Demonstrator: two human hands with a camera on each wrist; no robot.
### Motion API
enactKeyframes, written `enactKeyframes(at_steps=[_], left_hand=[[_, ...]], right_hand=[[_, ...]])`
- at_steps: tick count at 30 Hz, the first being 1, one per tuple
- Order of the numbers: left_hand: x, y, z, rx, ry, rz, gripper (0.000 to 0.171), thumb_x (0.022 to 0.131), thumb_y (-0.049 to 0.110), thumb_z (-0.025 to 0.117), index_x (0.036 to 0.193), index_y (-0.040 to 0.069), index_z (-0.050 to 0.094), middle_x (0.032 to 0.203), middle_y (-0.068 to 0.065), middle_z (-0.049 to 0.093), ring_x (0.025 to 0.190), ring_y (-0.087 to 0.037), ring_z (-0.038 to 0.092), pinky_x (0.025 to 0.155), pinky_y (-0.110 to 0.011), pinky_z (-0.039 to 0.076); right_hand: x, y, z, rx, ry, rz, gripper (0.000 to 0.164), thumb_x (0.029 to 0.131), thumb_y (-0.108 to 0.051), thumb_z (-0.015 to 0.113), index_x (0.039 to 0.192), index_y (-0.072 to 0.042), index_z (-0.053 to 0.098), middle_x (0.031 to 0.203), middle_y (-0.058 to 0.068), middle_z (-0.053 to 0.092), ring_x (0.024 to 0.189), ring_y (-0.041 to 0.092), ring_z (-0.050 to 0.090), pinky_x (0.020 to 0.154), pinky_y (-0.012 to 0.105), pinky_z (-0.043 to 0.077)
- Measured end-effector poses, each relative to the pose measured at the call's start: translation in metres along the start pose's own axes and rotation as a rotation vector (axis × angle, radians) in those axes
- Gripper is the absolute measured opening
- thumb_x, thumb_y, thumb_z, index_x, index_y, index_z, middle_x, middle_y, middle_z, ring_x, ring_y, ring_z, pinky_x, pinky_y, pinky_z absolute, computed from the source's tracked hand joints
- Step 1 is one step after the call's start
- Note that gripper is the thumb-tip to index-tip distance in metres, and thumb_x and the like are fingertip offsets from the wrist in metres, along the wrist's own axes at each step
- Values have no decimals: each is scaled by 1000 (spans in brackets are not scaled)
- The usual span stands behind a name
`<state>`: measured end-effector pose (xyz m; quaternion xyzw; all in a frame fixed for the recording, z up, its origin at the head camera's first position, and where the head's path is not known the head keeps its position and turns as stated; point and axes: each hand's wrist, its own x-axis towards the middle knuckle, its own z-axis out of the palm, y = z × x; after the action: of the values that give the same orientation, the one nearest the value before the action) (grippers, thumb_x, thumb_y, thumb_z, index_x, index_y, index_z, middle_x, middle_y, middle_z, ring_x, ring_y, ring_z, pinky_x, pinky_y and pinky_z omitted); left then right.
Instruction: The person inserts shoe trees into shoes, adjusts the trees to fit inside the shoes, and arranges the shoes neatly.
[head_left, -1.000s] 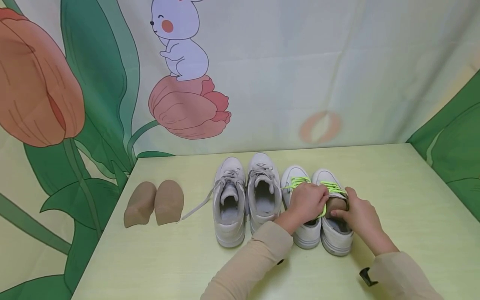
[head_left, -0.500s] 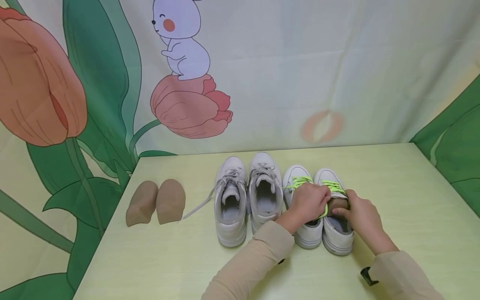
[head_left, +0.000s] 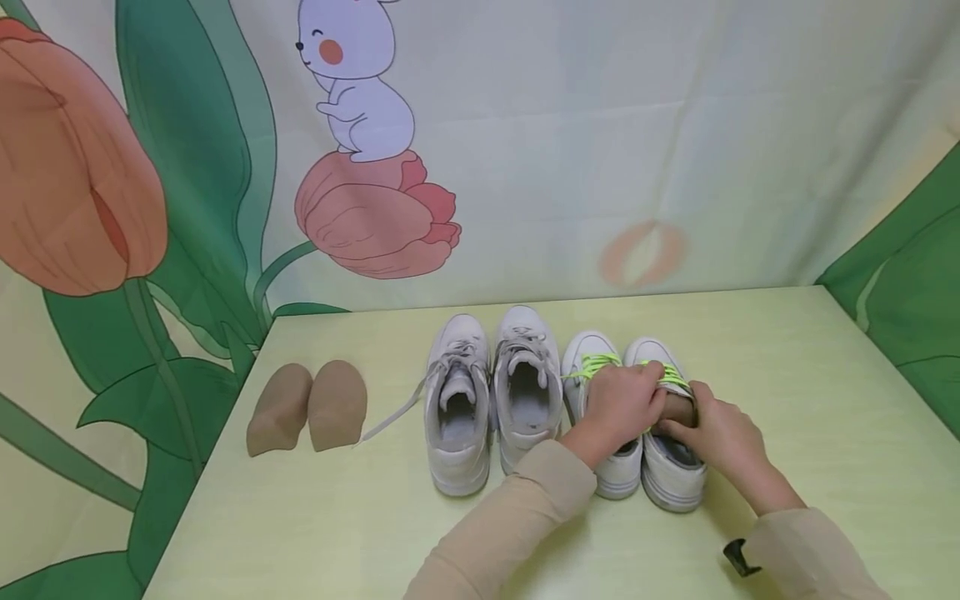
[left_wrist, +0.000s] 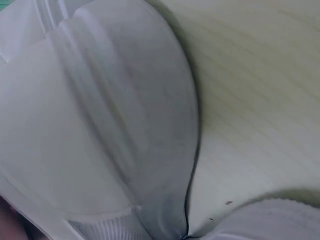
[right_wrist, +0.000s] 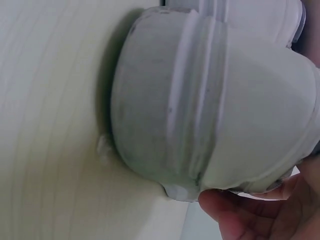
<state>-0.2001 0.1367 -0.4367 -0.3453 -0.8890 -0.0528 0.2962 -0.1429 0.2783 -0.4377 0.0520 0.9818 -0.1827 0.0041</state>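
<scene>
At four o'clock in the head view, the rightmost white shoe (head_left: 677,490) is gripped along its three o'clock side by the right hand (head_left: 726,435), a brown piece (head_left: 682,408) tucked inside. Its lime laces (head_left: 672,377) are partly covered by the left hand (head_left: 622,403); whether anything's pinched there can't be told. Towards nine o'clock: the matching shoe (head_left: 618,485), grey-laced shoes (head_left: 459,472), two brown pads (head_left: 338,408).

A tulip-printed backdrop (head_left: 525,167) behind the table (head_left: 300,533) suggests a staged set

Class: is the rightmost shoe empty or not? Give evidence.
Not empty: a brown piece shows inside the rightmost shoe, beside the right hand.
</scene>
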Motion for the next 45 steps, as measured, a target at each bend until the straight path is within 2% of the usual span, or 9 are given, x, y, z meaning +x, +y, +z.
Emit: enactKeyframes(at_steps=[8, 13, 15, 19, 23, 27, 32, 40, 45], left_hand=[[6, 6, -2, -7, -120, -127, 28, 83, 51, 48, 86, 24, 54, 63, 11, 57, 53, -9, 56, 48, -24, 38], [12, 15, -5, -10, -279, -225, 46, 78, 67, 39, 92, 26, 54, 75, 10, 58, 66, -12, 59, 64, -25, 41], [12, 17, -6, -16, -313, -238, 50, 77, 70, 37, 95, 27, 55, 82, 10, 59, 73, -13, 61, 73, -27, 41], [11, 14, -6, -51, -312, -200, 45, 82, 65, 34, 91, 26, 56, 81, 9, 59, 76, -10, 60, 74, -27, 41], [8, 6, -9, -142, -283, -137, 31, 90, 49, 36, 89, 26, 56, 76, 12, 60, 73, -4, 59, 76, -25, 40], [3, 1, -13, -198, -255, -84, 21, 92, 37, 40, 92, 25, 58, 77, 14, 63, 74, -3, 60, 87, -30, 41], [-5, 0, -13, -195, -247, -55, 16, 89, 36, 45, 95, 26, 56, 85, 14, 63, 89, -6, 59, 95, -37, 35], [-9, 4, -10, -105, -259, -60, 26, 86, 37, 51, 109, 26, 53, 108, 14, 60, 103, -5, 53, 95, -32, 32], [-11, 6, -8, -81, -257, -56, 19, 85, 37, 53, 102, 29, 56, 109, 17, 60, 104, -3, 52, 97, -32, 30]], right_hand=[[0, -1, 0, 24, 36, -44, 68, 77, -50, 58, 117, 2, 40, 101, 29, 58, 85, 44, 57, 60, 47, 42], [0, 0, 1, 39, 51, -65, 65, 79, -42, 59, 121, 4, 39, 101, 28, 58, 85, 43, 57, 63, 48, 43], [0, 2, 0, 70, 43, -52, 67, 80, -44, 57, 124, 4, 38, 97, 26, 59, 81, 38, 58, 61, 44, 44], [-1, 3, -3, 131, 77, -31, 59, 82, -44, 54, 121, -2, 45, 92, 20, 60, 75, 28, 57, 56, 33, 40], [2, 1, -5, 146, 150, -45, 47, 83, -42, 54, 113, -6, 52, 89, 16, 61, 73, 24, 57, 54, 28, 38], [7, -2, -10, 101, 164, -46, 50, 82, -46, 53, 111, -5, 55, 79, 12, 60, 63, 20, 51, 49, 27, 34], [12, -2, -17, 15, 187, -65, 58, 80, -56, 51, 106, -4, 60, 89, 17, 64, 71, 27, 58, 49, 29, 39], [17, -4, -17, -141, 404, -207, 17, 82, -21, 58, 83, -5, 65, 72, 12, 66, 55, 26, 57, 42, 36, 37], [18, -2, -17, -139, 392, -171, 15, 78, -16, 55, 83, -4, 63, 71, 12, 64, 53, 24, 53, 42, 36, 37]])
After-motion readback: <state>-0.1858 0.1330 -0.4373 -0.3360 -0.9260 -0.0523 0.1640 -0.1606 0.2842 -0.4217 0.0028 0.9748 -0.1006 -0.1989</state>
